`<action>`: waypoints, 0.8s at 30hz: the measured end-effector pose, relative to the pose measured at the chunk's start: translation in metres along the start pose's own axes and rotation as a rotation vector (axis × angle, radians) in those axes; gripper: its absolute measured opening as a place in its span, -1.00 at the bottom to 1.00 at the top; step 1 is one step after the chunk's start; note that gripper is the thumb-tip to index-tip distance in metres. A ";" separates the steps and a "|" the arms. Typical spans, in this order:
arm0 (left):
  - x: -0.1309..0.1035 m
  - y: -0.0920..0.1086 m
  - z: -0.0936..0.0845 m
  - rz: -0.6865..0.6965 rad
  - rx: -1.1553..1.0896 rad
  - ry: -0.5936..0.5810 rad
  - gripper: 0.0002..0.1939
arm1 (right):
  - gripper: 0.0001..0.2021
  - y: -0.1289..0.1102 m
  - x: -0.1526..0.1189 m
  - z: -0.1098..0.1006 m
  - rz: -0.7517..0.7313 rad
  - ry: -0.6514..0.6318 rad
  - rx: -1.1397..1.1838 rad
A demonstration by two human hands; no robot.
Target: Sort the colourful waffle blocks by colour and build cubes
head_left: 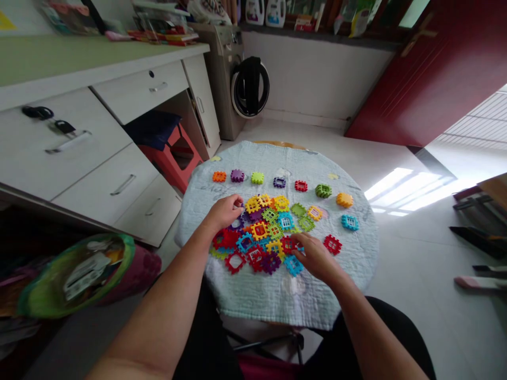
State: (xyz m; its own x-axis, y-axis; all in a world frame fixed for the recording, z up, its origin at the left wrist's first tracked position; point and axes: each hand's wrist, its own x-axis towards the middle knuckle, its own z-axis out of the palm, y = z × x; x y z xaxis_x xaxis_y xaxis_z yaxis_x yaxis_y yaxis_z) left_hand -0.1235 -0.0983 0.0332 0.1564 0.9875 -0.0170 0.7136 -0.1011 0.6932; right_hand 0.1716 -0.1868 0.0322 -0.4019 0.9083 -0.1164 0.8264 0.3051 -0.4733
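Note:
A heap of notched square plastic building blocks (259, 230) in several colours lies mid-table, many with window-like openings. At its left edge is my left hand (225, 212), fingers curled together; a bit of purple shows by the fingertips, but what they hold is hidden. My right hand (317, 256) reaches over the heap's right side, its thumb and fingers closed at the edge of a red block (287, 244). Just below is a blue block (293, 265). Another red block (332, 244) lies apart, right of that hand.
Separate blocks, among them orange (219, 177), purple (237, 176), dark green (324, 190) and blue (349, 222), form an arc along the far side of the cloth-covered round table (253, 153). A bin (130, 269) and drawers (114, 179) stand left; a washing machine (222, 68) is behind.

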 end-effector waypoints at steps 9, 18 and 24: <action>-0.003 0.006 0.008 0.066 0.185 -0.154 -0.76 | -0.80 -0.008 0.021 0.018 -0.109 0.109 -0.027; -0.001 -0.043 -0.049 -0.292 0.430 0.364 -0.69 | -0.80 -0.005 0.025 0.023 -0.094 0.067 -0.053; -0.007 -0.050 -0.056 -0.290 0.405 0.198 -0.67 | -0.80 0.005 0.025 0.013 -0.061 0.054 -0.047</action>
State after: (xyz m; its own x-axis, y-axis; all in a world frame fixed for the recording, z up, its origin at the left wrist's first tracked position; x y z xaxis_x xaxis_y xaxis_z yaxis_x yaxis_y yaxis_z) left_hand -0.1980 -0.0933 0.0392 -0.1897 0.9818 -0.0034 0.9210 0.1791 0.3461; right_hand 0.1602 -0.1661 0.0157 -0.4317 0.9011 -0.0406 0.8191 0.3727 -0.4360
